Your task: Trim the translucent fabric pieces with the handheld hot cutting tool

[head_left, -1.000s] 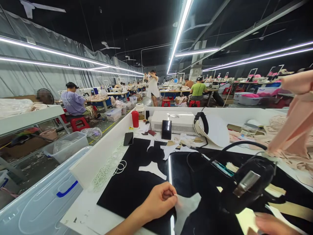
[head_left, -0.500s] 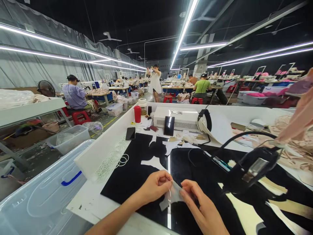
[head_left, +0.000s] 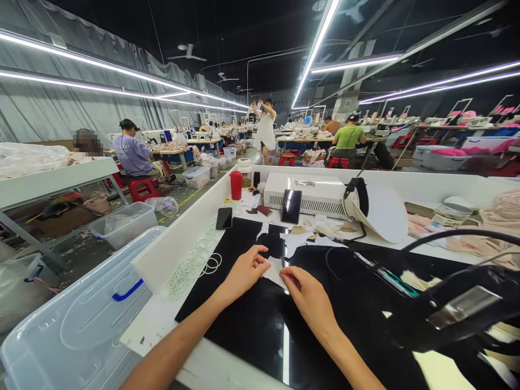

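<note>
My right hand [head_left: 306,295] pinches the right edge of a white cut piece [head_left: 274,271], thin like cloth or film. My left hand [head_left: 246,273] is at the left edge of that piece, its thumb and forefinger apart and the thumb close to or touching it. The piece is over the glossy black work surface [head_left: 244,319]; my fingers partly cover it. Beyond my hands, more white scraps [head_left: 298,244] lie on the black surface.
Left are pale elastic loops [head_left: 187,271] and a black phone [head_left: 224,218]. A red cup [head_left: 236,185], propped phone [head_left: 291,206] and white box [head_left: 304,194] stand behind. A dark blurred lamp-like object [head_left: 450,319] looms right, beside pens [head_left: 392,279]. Co-workers sit farther off.
Both hands have moved forward, away from me, over where a white cut piece lay. The translucent piece held between them before cannot be told apart now. The view has shifted slightly.
</note>
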A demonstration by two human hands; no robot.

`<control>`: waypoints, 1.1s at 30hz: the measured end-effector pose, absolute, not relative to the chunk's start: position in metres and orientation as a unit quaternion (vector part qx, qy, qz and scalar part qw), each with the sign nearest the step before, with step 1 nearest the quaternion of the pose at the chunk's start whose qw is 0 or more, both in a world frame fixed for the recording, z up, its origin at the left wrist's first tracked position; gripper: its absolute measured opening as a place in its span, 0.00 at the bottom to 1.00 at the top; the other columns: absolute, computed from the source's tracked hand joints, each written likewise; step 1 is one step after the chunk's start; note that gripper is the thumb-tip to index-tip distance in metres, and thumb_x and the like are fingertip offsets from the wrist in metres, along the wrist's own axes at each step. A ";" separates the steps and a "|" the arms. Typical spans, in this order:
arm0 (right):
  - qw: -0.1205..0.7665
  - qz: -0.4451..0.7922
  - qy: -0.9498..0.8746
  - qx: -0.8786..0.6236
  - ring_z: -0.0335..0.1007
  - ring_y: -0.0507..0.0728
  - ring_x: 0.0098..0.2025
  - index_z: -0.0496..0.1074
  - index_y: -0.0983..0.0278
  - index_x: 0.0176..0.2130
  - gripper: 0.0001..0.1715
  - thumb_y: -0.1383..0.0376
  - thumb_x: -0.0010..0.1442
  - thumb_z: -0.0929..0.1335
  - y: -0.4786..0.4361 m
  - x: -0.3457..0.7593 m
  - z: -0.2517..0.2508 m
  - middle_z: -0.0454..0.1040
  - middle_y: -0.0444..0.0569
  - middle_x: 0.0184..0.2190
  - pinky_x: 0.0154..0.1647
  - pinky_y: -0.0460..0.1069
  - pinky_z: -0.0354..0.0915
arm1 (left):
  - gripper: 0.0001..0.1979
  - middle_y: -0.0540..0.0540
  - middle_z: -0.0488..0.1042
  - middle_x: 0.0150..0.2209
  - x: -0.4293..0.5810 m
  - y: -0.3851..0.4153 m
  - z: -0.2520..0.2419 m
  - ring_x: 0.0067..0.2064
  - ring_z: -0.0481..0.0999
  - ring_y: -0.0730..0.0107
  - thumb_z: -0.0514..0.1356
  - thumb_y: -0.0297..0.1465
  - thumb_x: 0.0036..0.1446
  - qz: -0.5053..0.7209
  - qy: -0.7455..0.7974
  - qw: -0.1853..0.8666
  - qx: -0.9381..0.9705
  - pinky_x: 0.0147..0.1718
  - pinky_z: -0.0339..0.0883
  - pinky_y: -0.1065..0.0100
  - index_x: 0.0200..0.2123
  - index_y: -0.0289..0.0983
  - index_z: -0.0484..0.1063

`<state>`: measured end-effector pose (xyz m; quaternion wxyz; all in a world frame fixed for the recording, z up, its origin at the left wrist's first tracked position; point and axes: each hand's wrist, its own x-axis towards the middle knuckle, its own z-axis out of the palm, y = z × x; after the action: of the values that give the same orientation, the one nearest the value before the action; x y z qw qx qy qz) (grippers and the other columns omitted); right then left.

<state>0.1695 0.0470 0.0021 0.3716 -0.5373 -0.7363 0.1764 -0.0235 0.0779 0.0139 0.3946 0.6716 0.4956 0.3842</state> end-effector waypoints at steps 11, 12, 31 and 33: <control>0.289 0.065 -0.772 -0.561 0.70 0.59 0.36 0.75 0.59 0.35 0.17 0.61 0.69 0.60 0.065 0.153 -0.019 0.77 0.47 0.32 0.38 0.52 0.56 | 0.19 0.50 0.77 0.41 -0.031 0.095 -0.009 0.44 0.75 0.65 0.56 0.31 0.64 0.279 0.546 0.206 0.763 0.50 0.66 0.64 0.58 0.42 0.69; 0.285 0.061 -0.775 -0.561 0.70 0.59 0.36 0.75 0.59 0.35 0.17 0.62 0.69 0.60 0.064 0.152 -0.020 0.77 0.47 0.32 0.38 0.52 0.56 | 0.19 0.50 0.77 0.41 -0.031 0.096 -0.011 0.44 0.76 0.64 0.56 0.31 0.64 0.272 0.548 0.200 0.766 0.50 0.66 0.64 0.58 0.42 0.69; 0.328 -0.015 -0.782 -0.529 0.73 0.59 0.37 0.75 0.59 0.35 0.17 0.60 0.70 0.61 0.072 0.155 -0.042 0.76 0.49 0.36 0.38 0.53 0.64 | 0.15 0.47 0.75 0.44 -0.029 0.096 -0.021 0.45 0.74 0.63 0.59 0.30 0.64 0.246 0.563 0.103 0.782 0.48 0.67 0.64 0.53 0.39 0.71; 0.347 -0.030 -0.778 -0.522 0.74 0.61 0.40 0.76 0.59 0.38 0.18 0.57 0.70 0.60 0.072 0.155 -0.043 0.76 0.52 0.40 0.40 0.55 0.67 | 0.14 0.46 0.74 0.46 -0.028 0.095 -0.022 0.47 0.73 0.62 0.59 0.30 0.64 0.252 0.566 0.088 0.780 0.49 0.66 0.62 0.53 0.39 0.72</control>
<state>0.1550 0.0717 -0.0429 0.3473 -0.5224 -0.7782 -0.0296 -0.0284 0.0952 -0.0221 0.0884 0.7801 0.5657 0.2521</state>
